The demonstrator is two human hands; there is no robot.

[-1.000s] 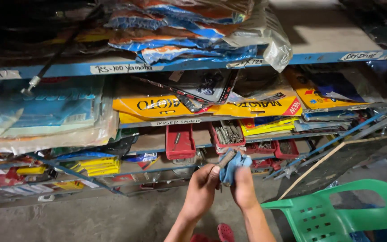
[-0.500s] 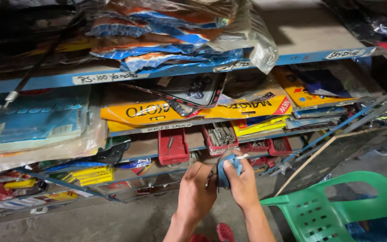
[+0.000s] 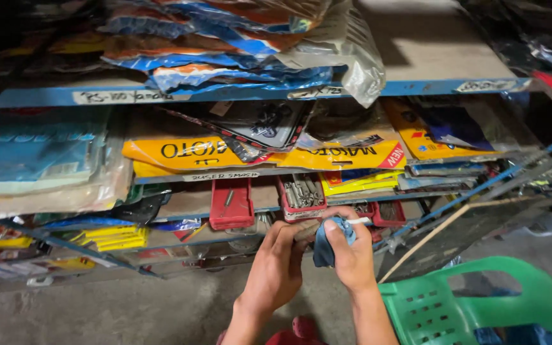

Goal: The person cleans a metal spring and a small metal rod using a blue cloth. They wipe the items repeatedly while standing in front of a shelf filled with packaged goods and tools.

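Observation:
My right hand (image 3: 351, 254) is closed around a blue cloth (image 3: 322, 250) with a small white piece sticking out past its thumb. My left hand (image 3: 277, 265) presses against the cloth from the left, its fingers curled on something dark and small that is mostly hidden between the hands. Both hands are held in front of a low shelf, just below a red tray of metal bolts (image 3: 301, 197).
A blue metal shelving rack (image 3: 225, 94) holds stacked plastic-wrapped packages, yellow packets (image 3: 186, 153) and a second red tray (image 3: 231, 204). A green plastic chair (image 3: 474, 306) stands at the lower right. A thin wooden stick (image 3: 429, 236) leans against the rack. Concrete floor lies below.
The view has shifted slightly. My hands have stayed together on the blue cloth, turning it a little, with the white piece now showing by my right thumb.

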